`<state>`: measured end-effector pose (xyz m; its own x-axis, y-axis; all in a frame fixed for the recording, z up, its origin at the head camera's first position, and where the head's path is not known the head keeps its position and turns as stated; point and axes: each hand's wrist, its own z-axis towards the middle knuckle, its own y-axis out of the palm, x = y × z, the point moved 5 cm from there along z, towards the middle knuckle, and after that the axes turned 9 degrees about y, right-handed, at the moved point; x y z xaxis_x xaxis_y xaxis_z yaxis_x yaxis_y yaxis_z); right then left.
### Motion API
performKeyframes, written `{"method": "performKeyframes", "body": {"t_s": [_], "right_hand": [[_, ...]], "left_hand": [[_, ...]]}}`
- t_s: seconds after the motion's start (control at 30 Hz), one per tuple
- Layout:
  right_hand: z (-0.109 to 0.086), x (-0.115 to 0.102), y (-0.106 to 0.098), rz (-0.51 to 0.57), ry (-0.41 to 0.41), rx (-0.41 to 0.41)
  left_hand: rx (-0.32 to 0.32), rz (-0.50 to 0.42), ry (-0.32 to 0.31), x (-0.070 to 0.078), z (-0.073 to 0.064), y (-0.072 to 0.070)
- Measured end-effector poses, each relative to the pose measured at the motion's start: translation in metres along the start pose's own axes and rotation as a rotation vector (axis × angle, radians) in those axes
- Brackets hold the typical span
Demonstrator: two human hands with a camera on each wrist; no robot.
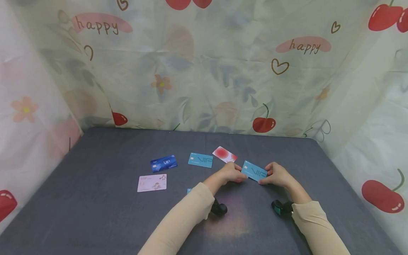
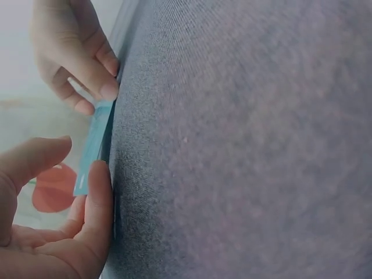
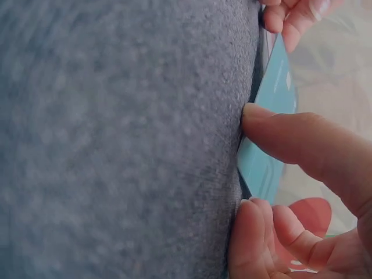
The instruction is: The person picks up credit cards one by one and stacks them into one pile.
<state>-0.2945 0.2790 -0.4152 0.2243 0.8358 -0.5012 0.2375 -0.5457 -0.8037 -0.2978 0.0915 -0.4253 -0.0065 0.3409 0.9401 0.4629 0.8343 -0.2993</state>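
Observation:
A light-blue VIP card (image 1: 253, 170) lies slanted between both hands, close over the dark table. My right hand (image 1: 278, 175) pinches its right end; in the right wrist view the thumb (image 3: 261, 119) presses along the card's near edge, with curled fingers at the end. From the other side my left hand (image 1: 227, 173) reaches the card's left end. In the left wrist view one fingertip (image 2: 99, 174) is right at the card (image 2: 93, 148), while another finger stands raised apart from it. A bit of red shows under the left hand, mostly hidden.
Farther back lie a white card with red circles (image 1: 223, 154), a second light-blue VIP card (image 1: 200, 160) and a dark-blue VIP card (image 1: 164, 163). A pink card (image 1: 152, 183) sits front left. The left sleeve (image 1: 183, 216) covers most of another blue card (image 1: 189, 190). Printed curtains surround the table.

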Motion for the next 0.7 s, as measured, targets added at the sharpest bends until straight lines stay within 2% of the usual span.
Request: {"method": "performKeyframes", "body": {"t_s": [0.27, 0.53, 0.7], "right_hand": [[-0.002, -0.006, 0.001, -0.016, -0.019, 0.020], [-0.002, -0.012, -0.001, 0.005, -0.005, 0.040], [-0.004, -0.020, -0.003, 0.039, -0.037, 0.037]], "left_hand": [[0.056, -0.059, 0.013, -0.001, 0.002, -0.002], [0.033, -0.153, 0.042, 0.003, 0.000, -0.007], [0.042, -0.136, 0.074, 0.004, -0.002, -0.014]]}}
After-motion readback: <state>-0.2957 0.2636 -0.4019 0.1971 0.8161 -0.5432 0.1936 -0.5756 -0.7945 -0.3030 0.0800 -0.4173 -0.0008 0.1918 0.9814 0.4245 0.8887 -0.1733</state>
